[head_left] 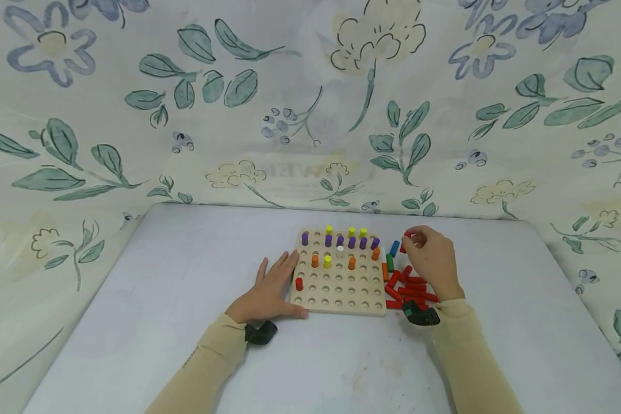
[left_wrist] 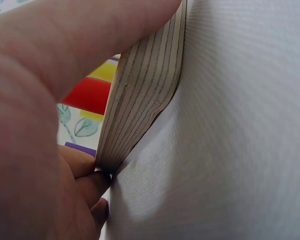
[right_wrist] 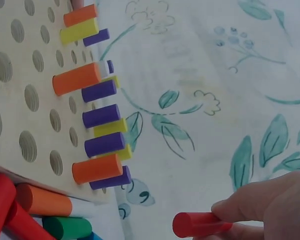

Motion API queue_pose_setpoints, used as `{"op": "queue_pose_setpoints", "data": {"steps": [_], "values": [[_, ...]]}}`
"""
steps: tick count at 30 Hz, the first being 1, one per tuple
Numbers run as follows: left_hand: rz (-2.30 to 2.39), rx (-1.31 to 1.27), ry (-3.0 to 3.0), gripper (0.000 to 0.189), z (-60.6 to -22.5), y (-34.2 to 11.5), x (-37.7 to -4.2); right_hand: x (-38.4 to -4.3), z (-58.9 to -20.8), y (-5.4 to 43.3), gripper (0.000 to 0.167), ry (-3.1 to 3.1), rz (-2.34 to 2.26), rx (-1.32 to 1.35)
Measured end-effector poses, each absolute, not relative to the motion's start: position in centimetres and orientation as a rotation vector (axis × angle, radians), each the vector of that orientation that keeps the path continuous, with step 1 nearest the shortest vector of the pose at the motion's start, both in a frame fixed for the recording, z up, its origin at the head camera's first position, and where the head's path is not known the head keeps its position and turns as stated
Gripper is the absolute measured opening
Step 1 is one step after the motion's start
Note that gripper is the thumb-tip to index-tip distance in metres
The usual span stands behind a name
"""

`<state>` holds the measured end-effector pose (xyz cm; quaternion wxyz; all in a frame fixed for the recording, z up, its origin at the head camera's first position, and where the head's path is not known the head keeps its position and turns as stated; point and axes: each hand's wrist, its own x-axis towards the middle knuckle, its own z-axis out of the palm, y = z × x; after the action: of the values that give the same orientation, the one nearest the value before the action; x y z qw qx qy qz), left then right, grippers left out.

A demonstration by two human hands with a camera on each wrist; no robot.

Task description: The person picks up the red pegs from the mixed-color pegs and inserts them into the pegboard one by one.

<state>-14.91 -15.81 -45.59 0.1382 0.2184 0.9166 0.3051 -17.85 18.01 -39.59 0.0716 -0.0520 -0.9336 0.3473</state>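
Observation:
My left hand (head_left: 270,292) lies beside a wooden pegboard (head_left: 318,294), fingers spread and fairly straight. Its fingertips touch the left edge and its thumb is at the front left corner; the left wrist view shows them against the layered side (left_wrist: 140,90). My right hand (head_left: 436,260) pinches a red peg (right_wrist: 192,225) between thumb and fingers, over the table right of the board. Upright in the board stand several purple pegs (head_left: 363,243), yellow pegs (head_left: 328,262) and orange pegs (head_left: 352,263), one white peg (head_left: 340,252) and one red peg (head_left: 299,284).
Loose red pegs (head_left: 413,292) lie in a heap along the board's right side, below my right hand. Near them lie an orange peg (head_left: 385,272), a green peg (head_left: 390,263) and a blue peg (head_left: 395,248). Floral cloth (head_left: 310,167) hangs behind the white table (head_left: 196,247).

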Motion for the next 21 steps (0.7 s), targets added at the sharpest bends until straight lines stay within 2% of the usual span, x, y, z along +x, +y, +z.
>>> {"op": "queue_pose_setpoints", "data": {"steps": [21], "values": [[0.882,0.612,2.645,0.127,-45.6,-15.7,-15.0,-17.0,-39.2,15.8,0.023,-2.563,1.06,0.152]]}}
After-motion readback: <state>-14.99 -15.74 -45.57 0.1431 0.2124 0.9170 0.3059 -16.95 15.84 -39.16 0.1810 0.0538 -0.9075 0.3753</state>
